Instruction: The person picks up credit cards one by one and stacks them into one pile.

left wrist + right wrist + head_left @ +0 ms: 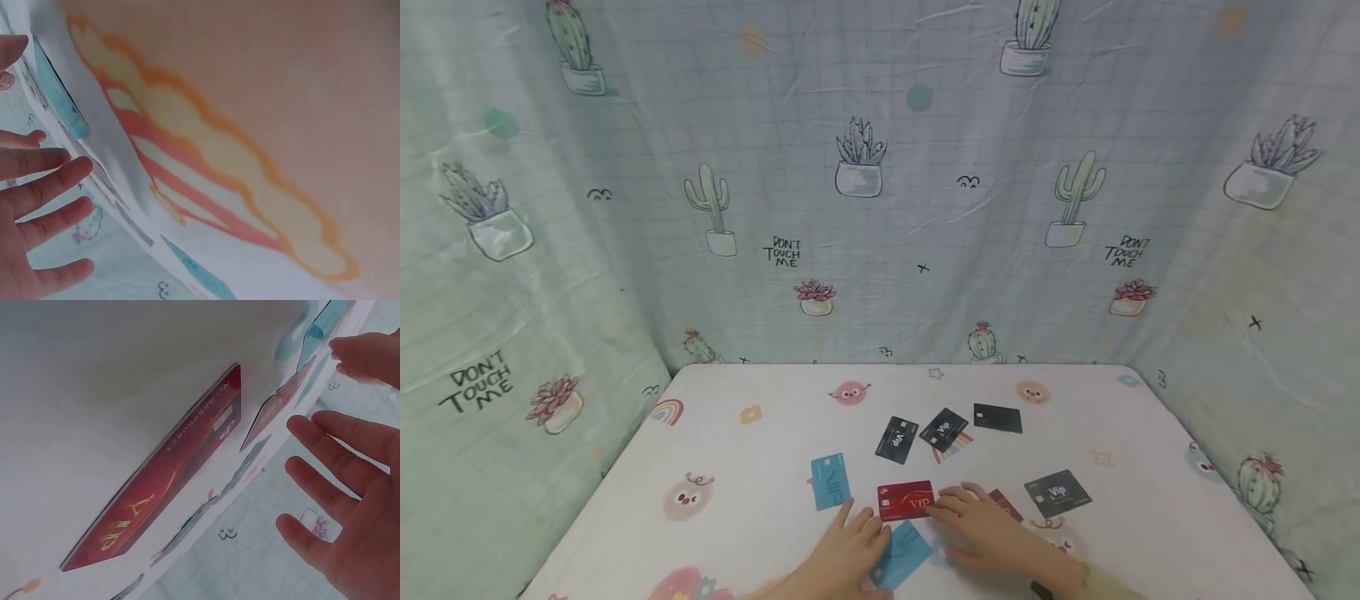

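Observation:
In the head view my left hand [848, 552] lies over the left edge of a blue VIP card [904, 552], partly covering it. Its fingers are extended and spread in the left wrist view. Just beyond the fingertips is another blue card [830, 482]. My right hand [981, 529] reaches in from the right, fingers loosely extended, fingertips at the right edge of a red VIP card [901, 501]. A second red card [1006, 505] shows partly from behind that hand; in the right wrist view a red card [165, 481] lies flat. Neither hand grips anything.
Two black VIP cards [897, 440] and a plain black card [997, 418] lie toward the back. A dark grey VIP card [1057, 493] is at the right, and a dark corner [1041, 590] peeks from under the right forearm. A patterned curtain [880, 275] surrounds the white table [760, 467].

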